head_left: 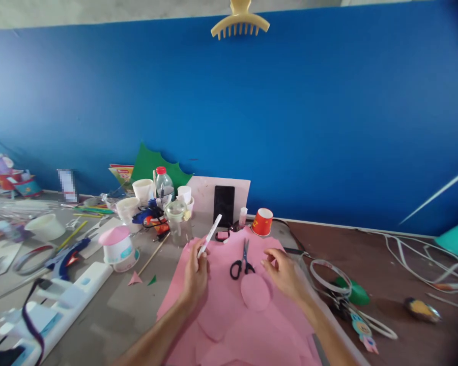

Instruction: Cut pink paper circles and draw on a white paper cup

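Observation:
My left hand (197,267) is closed around a slim white strip (210,235), which points up and to the right. Its exact kind I cannot make out; it could be plastic or paper. My right hand (281,268) hovers over the right side of the pink paper (221,284), fingers loosely curled but apart, with nothing visible in them. Between the hands lie scissors (245,262) with dark handles, blades pointing away from me. A round pink paper cutout (255,292) rests just below the scissors, near my right hand.
A red paper cup (262,222), a dark phone (224,205) and a small bottle (243,216) stand behind the paper. To the left are a glass jar (179,222), a pink-topped cup (118,246) and a white power strip (57,315). Cables (332,277) lie at right.

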{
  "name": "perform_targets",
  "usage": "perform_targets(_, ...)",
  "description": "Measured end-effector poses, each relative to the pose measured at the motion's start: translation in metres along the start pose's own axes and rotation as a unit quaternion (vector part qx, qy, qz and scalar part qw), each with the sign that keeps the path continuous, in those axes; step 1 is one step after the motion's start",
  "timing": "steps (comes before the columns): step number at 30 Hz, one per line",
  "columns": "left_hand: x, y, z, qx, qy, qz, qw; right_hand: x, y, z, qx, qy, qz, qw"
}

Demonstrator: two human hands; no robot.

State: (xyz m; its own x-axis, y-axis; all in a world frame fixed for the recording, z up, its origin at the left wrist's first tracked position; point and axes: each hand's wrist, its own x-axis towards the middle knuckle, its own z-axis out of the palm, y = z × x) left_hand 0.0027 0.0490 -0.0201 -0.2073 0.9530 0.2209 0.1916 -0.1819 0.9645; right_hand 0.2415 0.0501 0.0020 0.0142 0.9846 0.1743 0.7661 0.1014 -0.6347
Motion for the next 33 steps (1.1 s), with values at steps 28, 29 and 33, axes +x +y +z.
perform_targets(28, -0.025, 0.017, 0.014, -0.101, -0.282, -0.071, 0.951, -0.009, -0.024, 0.020, 0.413, -0.044, 0.039, 0.909)
perform_targets(29, -0.025, 0.017, 0.015, -0.087, -0.262, -0.085, 0.957, -0.010, -0.025, 0.022, 0.420, -0.041, 0.044, 0.906)
perform_targets(33, -0.021, 0.015, 0.014, -0.052, -0.192, -0.085, 0.976, -0.013, -0.023, 0.031, 0.443, -0.069, 0.051, 0.893)
